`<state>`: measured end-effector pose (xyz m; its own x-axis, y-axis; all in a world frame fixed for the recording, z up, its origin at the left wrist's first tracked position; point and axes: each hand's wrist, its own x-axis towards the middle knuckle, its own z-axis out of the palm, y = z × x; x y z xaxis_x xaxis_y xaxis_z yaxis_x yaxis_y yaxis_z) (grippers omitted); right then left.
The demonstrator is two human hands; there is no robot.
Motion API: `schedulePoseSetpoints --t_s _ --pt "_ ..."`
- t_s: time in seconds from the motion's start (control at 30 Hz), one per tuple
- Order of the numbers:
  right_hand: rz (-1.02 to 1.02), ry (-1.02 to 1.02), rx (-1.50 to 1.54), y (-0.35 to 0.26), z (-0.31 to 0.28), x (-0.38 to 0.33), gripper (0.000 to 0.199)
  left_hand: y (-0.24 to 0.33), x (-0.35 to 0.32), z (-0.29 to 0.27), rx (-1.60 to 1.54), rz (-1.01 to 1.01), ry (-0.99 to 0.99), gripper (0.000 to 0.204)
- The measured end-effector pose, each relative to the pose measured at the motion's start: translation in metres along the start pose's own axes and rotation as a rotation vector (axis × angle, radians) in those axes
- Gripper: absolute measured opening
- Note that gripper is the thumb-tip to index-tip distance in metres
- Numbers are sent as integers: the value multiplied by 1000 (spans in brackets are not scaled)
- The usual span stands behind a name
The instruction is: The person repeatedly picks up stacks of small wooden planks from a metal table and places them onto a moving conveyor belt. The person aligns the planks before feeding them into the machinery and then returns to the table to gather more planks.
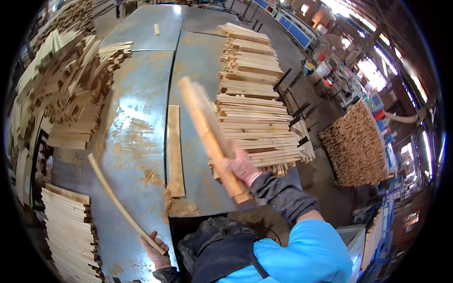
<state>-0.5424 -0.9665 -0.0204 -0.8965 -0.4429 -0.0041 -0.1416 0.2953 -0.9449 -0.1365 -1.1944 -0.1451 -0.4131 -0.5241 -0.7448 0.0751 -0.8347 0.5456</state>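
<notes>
My right hand (242,166), in a pinkish work glove, is closed around a thick wooden board (207,134) at the middle of the view. The board's far end is blurred, and it slants away to the upper left, beside a stack of wooden slats (255,122). Low on the left, my gloved left hand (156,251) grips the near end of a long thin wood strip (118,200). That strip slants up and left over the metal table (137,108). Between the two hands a single flat board (174,155) lies along the table's seam.
Sawdust (151,177) is scattered on the metal. Stacked strips (71,236) stand at the lower left, with a heap of loose offcuts (75,99) above them. A small block (157,29) lies far off. At right stands a large pile of wood pieces (354,146).
</notes>
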Motion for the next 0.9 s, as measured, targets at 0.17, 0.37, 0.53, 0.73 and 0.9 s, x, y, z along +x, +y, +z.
schedulePoseSetpoints --t_s 0.17,0.37,0.53,0.73,0.9 --pt "55 361 -268 82 -192 23 80 -5 -56 152 181 178 -274 28" --pt "158 395 -396 94 -274 47 74 -78 -38 194 568 494 34 41" --pt "521 245 -1076 164 -299 52 102 -109 -53 197 980 862 359 43" --pt "88 302 -1166 157 -290 54 94 -133 -66 175 824 761 363 50" --pt "-27 -273 -307 77 -161 34 50 -150 -99 162 449 605 158 68"
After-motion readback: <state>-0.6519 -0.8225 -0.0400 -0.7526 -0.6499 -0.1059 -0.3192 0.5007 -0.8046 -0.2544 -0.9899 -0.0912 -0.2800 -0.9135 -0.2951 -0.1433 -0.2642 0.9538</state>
